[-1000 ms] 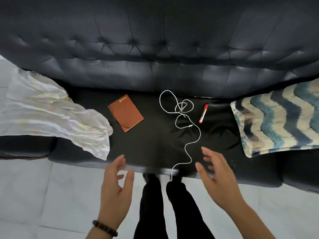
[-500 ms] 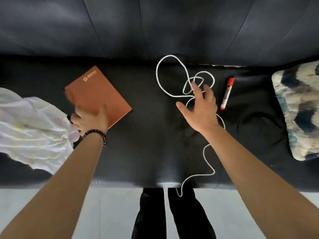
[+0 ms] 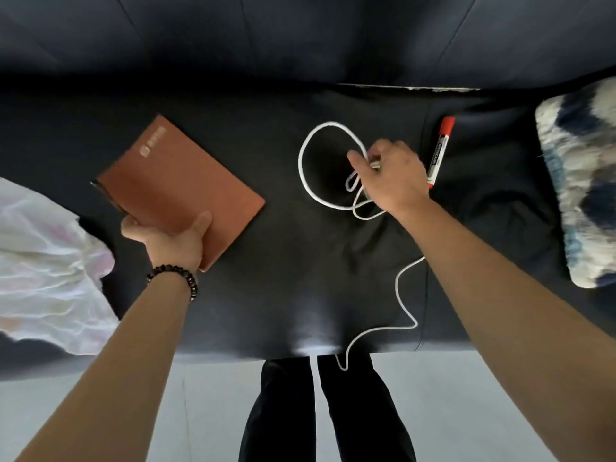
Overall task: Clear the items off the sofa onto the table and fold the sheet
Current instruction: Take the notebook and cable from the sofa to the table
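Right now, at the middle right of the frame: right hand with fingers curled down and pinching the tangled loops of the white cable, most likely to gather the loose bunch in one go. Thumb hidden under the hand, so cannot tell how tight. Rest of the cable trailing down the frame in wiggles, off the front edge of the seat, end hanging just past it.

At the middle left: left hand gripping the near corner of the brown notebook, thumb pressed flat on the cover, other fingers wrapped around the edge and tucked under. Probably a grip for lifting. Cannot tell if the book is off the seat yet. Dark bead bracelet on that wrist.

Just right of the right hand, close beside it: red marker, lying flat, cap pointing up the frame, not held.

Far left: crumpled white sheet, not yet folded. Far right edge: blue and white wavy cushion.

All of it on the black leather sofa. No table in view. Nothing cleared yet, it seems.
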Available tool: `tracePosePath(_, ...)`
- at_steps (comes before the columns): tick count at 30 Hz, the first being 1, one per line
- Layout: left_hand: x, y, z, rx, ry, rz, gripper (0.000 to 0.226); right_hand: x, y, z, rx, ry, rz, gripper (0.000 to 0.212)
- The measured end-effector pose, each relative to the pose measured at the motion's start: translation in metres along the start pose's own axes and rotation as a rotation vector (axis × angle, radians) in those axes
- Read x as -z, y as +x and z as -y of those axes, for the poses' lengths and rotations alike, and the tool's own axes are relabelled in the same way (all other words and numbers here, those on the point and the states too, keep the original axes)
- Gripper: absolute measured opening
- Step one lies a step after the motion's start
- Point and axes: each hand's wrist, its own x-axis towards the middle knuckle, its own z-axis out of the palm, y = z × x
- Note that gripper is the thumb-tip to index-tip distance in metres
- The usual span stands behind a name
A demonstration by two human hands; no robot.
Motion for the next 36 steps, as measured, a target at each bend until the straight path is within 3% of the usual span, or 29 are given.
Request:
tracePosePath(6,-0.03,-0.058,0.04,-0.043,0.195,0.409,0.101,0.047,-0.042,-0.027,-0.369,0.625,-0.495,0.042)
tracePosePath(10,-0.038,-0.049,0.041,0.026,0.214,0.455,0.083,0.047,-0.07,-0.045,-0.542,0.823,-0.334,0.06)
tracePosePath(17,-0.012,-0.108,0.008,-0.026,0.113,0.291,0.028,0.089,-0.138,-0.039,-0.563,1.043,-0.258,0.039)
tracePosePath(19,0.004,-0.145,-0.017,-0.096,0.079,0.286,0.023,0.12,-0.163,-0.027,-0.521,1.049,-0.284,0.034)
tracePosePath(23,0.058,-0.225,-0.08,-0.289,0.076,0.316,0.04,0.192,-0.222,-0.005,-0.457,1.065,-0.353,0.029)
tracePosePath(27,0.116,-0.296,-0.136,-0.492,0.104,0.365,0.039,0.254,-0.285,0.009,-0.459,1.009,-0.398,0.033)
tracePosePath(33,0.178,-0.358,-0.181,-0.596,0.115,0.487,0.039,0.329,-0.362,0.019,-0.409,0.828,-0.346,0.024)
tracePosePath(36,0.213,-0.378,-0.196,-0.65,0.097,0.522,0.042,0.365,-0.399,0.03,-0.369,0.717,-0.455,0.021)
